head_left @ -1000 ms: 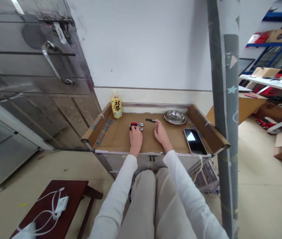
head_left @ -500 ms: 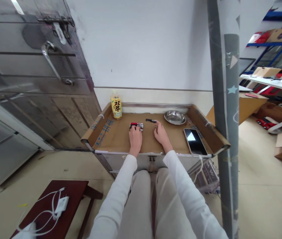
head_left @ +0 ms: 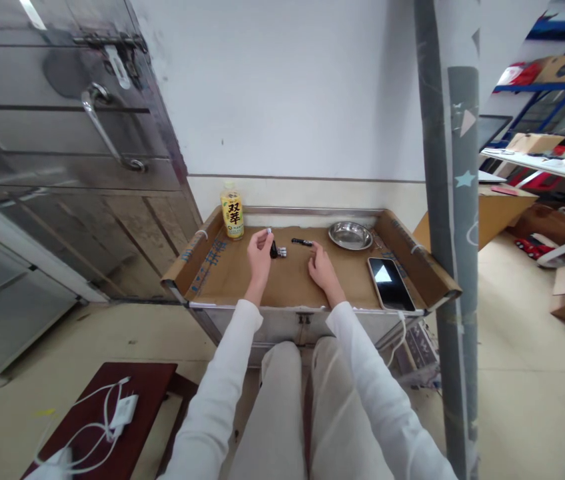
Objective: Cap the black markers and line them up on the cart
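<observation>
My left hand is raised a little over the cardboard-lined top, thumb and fingertips closed on a small cylinder whose pale end pokes out; the fingers cover most of it. Just right of that hand lie several short black cylinders with silvery ends, partly hidden by it. My right hand rests on the cardboard, fingers loosely bent and thumb apart. Its index fingertip touches the right end of a slim black pen-like piece, which lies flat. Details on these small pieces are too fine to read.
A yellow-labelled drink bottle stands at the back left. At the back right sits a round metal dish, with a phone on a cable in front. Folded cardboard sides edge the top. A wrapped pole rises at right.
My left hand has lifted from the row of cylinders and shifted slightly left, with one cylinder pinched in it. The red one no longer shows in the row. My right hand stays put.
</observation>
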A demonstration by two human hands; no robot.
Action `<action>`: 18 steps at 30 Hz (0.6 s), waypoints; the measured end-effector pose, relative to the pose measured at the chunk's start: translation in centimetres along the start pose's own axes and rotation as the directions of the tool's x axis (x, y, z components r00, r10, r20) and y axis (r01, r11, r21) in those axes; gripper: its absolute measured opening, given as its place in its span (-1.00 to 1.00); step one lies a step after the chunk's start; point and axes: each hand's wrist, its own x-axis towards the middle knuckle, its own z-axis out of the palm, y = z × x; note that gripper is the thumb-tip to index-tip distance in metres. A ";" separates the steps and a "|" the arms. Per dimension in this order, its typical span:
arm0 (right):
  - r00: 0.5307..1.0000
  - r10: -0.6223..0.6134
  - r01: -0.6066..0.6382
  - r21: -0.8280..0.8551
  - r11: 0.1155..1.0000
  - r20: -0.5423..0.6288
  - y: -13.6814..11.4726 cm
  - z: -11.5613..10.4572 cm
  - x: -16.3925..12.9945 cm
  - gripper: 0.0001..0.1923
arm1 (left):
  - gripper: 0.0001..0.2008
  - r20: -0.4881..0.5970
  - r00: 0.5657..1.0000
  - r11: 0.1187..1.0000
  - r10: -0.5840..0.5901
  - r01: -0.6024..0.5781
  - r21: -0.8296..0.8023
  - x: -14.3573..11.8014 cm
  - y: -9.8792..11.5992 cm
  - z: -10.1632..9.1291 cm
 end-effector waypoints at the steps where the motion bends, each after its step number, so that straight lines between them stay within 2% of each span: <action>1: 1.000 0.000 0.000 -0.002 1.000 0.002 0.0 0.0 0.0 -0.42 | -0.77 0.024 1.000 1.000 0.010 -0.010 0.001 0.1 0.3 -0.1; 3: 1.000 0.005 -0.005 -0.008 1.000 0.009 0.0 -0.1 0.0 -0.42 | -0.81 0.125 0.988 0.988 0.090 -0.104 0.111 -0.3 0.5 -0.4; 5: 1.000 0.014 -0.013 -0.017 1.000 0.015 -0.1 -0.1 0.0 -0.43 | -0.85 0.255 0.953 0.922 0.161 -0.237 0.305 -1.0 0.3 -0.5; 7: 1.000 0.020 -0.020 -0.021 1.000 0.019 -0.1 -0.2 0.0 -0.44 | -0.85 0.358 0.922 0.817 0.147 -0.317 0.482 -1.8 -0.4 -0.5; 9: 0.999 0.024 -0.023 -0.019 1.000 0.022 -0.2 -0.2 0.0 -0.44 | -0.82 0.427 0.900 0.740 0.089 -0.347 0.576 -2.4 -1.4 -0.2; 12: 0.999 0.025 -0.024 -0.022 0.999 0.025 -0.2 -0.2 0.0 -0.43 | -0.81 0.454 0.891 0.673 0.023 -0.350 0.652 -2.8 -2.6 0.4; 18: 1.000 -0.001 0.001 -0.028 1.000 0.014 -0.1 -0.2 0.0 -0.44 | -0.76 0.448 0.894 0.671 -0.006 -0.328 0.664 -2.2 -3.0 1.0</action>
